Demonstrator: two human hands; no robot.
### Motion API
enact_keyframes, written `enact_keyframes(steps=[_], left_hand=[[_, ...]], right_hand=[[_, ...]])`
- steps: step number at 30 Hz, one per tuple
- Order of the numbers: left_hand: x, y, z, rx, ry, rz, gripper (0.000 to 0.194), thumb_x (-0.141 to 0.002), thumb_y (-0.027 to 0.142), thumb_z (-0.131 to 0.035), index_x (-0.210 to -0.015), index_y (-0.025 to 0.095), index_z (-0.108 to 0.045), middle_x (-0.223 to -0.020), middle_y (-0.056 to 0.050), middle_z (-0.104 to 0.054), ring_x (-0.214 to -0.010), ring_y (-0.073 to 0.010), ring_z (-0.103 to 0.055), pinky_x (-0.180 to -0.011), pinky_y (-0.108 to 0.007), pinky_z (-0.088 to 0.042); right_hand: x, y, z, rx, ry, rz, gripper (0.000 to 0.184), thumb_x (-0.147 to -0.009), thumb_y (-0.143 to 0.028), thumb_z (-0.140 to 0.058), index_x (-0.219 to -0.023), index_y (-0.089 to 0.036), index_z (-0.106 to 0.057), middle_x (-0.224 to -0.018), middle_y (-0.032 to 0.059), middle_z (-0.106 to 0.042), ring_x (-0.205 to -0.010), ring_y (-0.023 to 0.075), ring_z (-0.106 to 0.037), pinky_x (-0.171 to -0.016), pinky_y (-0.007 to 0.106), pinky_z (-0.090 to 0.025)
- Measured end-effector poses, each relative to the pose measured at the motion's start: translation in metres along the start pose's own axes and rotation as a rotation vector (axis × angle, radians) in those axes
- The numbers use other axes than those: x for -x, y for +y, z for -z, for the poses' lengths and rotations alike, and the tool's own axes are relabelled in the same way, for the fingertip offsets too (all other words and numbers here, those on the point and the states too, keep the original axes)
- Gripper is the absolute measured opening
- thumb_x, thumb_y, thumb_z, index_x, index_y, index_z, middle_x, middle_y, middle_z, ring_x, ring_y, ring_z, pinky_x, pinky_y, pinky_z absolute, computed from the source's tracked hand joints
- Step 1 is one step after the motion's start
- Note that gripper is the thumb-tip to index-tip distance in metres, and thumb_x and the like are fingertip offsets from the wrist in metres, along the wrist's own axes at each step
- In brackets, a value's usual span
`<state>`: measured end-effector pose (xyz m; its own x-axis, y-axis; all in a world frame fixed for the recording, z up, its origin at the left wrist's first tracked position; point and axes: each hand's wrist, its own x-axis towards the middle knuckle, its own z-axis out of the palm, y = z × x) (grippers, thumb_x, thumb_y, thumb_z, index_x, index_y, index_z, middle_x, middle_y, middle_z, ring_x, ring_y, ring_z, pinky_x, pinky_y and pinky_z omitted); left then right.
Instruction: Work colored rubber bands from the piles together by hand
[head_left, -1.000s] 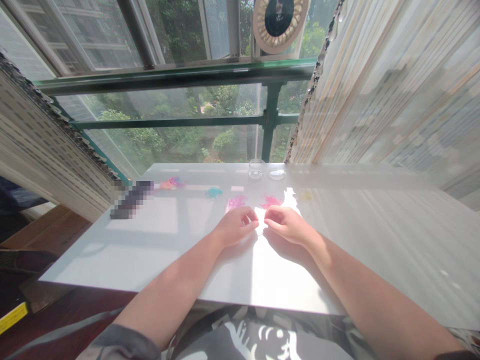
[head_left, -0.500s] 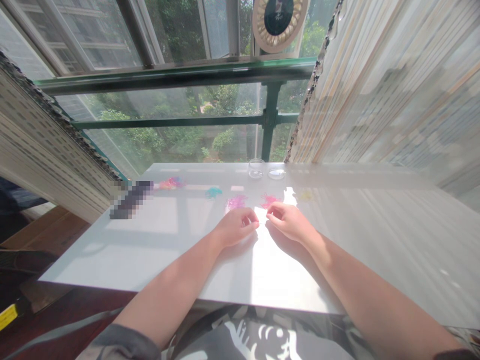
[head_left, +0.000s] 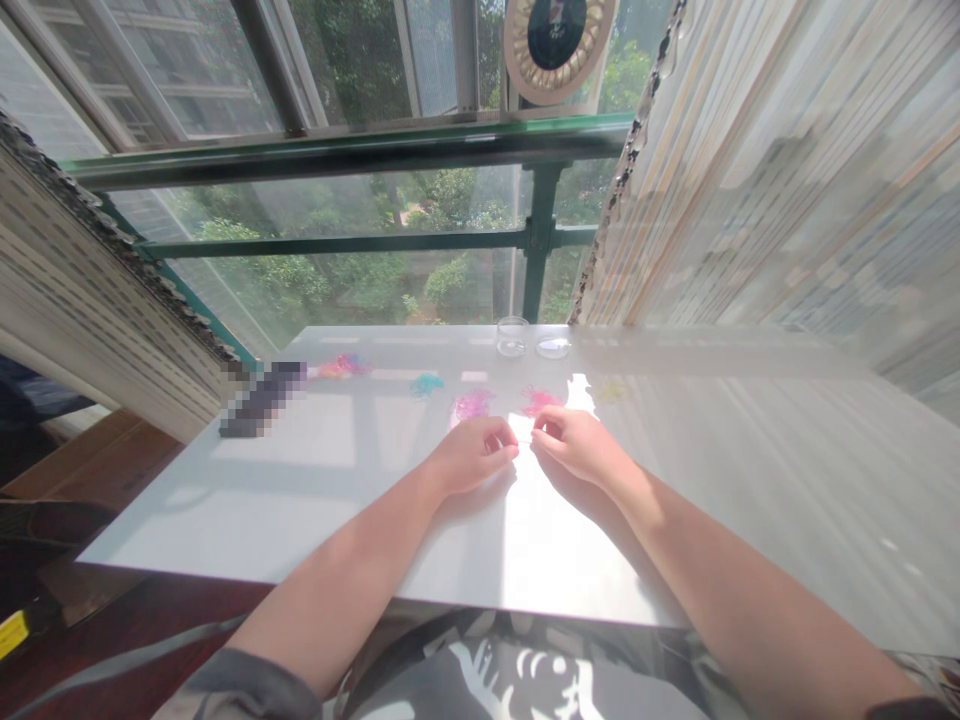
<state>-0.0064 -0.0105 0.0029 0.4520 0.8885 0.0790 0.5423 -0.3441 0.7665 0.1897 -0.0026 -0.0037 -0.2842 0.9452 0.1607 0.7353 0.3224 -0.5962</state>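
My left hand rests over the white table with thumb and fingers closed in a pinch. Facing it across a narrow gap is my right hand, pinched the same way. A faint thin strand seems to run between the two sets of fingertips; its kind is too small to tell. Just beyond my left hand lies a loose pink-purple pile of thin, band-like strands. A red-pink pile is near my right fingertips. Farther off are a teal pile and a pale yellow one.
A clear round container stands at the table's back edge beside a clear shallow dish or lid. A mixed-colour pile and a blurred dark object lie at the left. Behind are a green railing and curtains.
Both hands stay almost in place, still pinched. The right fingertips have shifted very slightly, and the thin line between the hands shows a little more clearly.
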Motion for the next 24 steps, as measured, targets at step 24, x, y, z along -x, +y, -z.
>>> enact_keyframes(steps=[24], left_hand=[[0.0007,0.0026,0.0019,-0.006,-0.039,0.013,0.013,-0.076,0.029,-0.051,-0.075,0.019,-0.060,-0.073,0.001,-0.058,-0.062,-0.0113,-0.049,-0.055,-0.023,-0.038]], right_hand=[[-0.0018,0.0004,-0.0001,0.039,-0.008,-0.015,0.013,-0.076,-0.027,-0.048,-0.071,-0.021,-0.058,-0.064,-0.0006,-0.059,-0.057,0.0136,-0.049,-0.052,0.025,-0.030]])
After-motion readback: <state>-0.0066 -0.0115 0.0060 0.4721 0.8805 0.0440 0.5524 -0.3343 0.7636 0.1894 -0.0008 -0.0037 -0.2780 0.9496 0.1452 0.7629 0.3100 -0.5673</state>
